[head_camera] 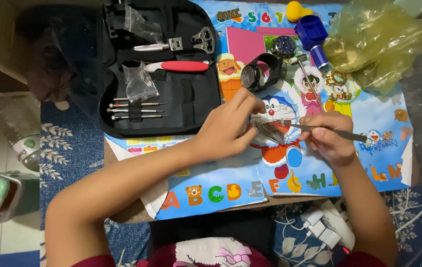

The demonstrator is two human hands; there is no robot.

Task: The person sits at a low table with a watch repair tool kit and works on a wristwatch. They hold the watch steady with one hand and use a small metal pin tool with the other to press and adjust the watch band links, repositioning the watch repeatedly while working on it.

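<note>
My left hand pinches a silver metal watch band against a colourful cartoon mat. In my right hand I grip a thin metal tool like a pen, its tip laid across the band. A black watch on a holder sits just beyond my left hand, and a blue-faced watch lies further back.
An open black tool case holds a red-handled tool, small screwdrivers and plastic bags at the left. A small hammer, a blue holder and a yellow plastic bag lie at the back right. White cables sit near my lap.
</note>
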